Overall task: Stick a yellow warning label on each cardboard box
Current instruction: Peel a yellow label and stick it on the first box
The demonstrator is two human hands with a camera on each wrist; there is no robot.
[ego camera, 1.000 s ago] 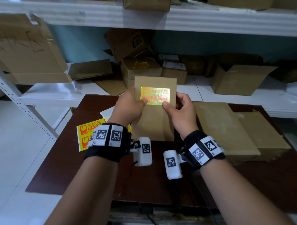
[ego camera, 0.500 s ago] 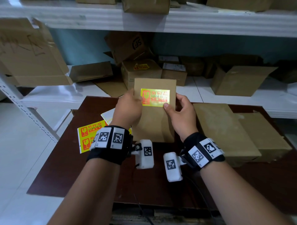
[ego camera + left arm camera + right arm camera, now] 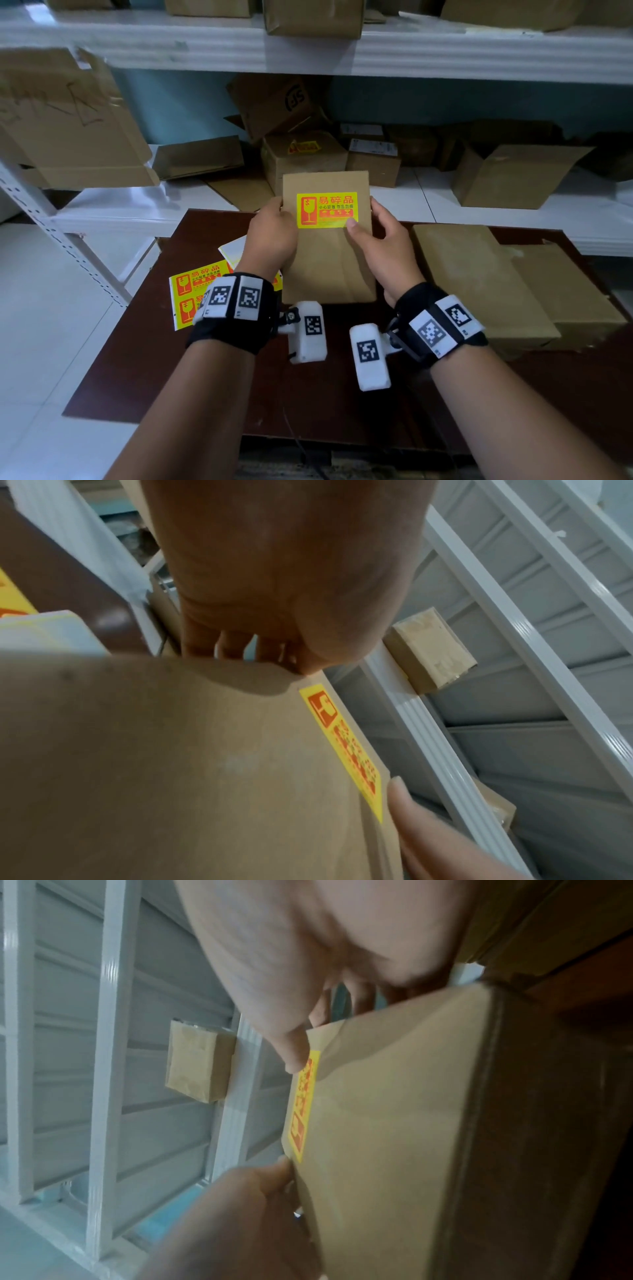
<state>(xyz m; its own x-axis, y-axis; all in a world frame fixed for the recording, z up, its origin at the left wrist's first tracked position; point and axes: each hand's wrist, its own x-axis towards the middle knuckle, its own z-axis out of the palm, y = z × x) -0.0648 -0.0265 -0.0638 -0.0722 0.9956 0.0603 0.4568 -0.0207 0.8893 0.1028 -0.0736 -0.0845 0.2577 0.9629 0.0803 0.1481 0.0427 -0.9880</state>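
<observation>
Left hand (image 3: 272, 233): grips flat brown cardboard box (image 3: 325, 267) (tilted off the bench);
Right hand (image 3: 380, 246): grips box; thumb on yellow rectangular warning label (image 3: 327, 209)

Soft, even daylight; white shelf (image 3: 479, 51) bright, dark bench (image 3: 144, 359) dim. Head view bows at its edges, left side smeared. Wrist views blurred, hands close and out of focus.

Label (image 3: 327, 209) on the upper face of the held box (image 3: 327, 267), left hand (image 3: 272, 236) and right hand (image 3: 380, 250) at its sides, label sheets (image 3: 186, 294) left on the table (image 3: 205, 377), two flat boxes (image 3: 479, 284) right, shelf (image 3: 513, 219) behind.
</observation>
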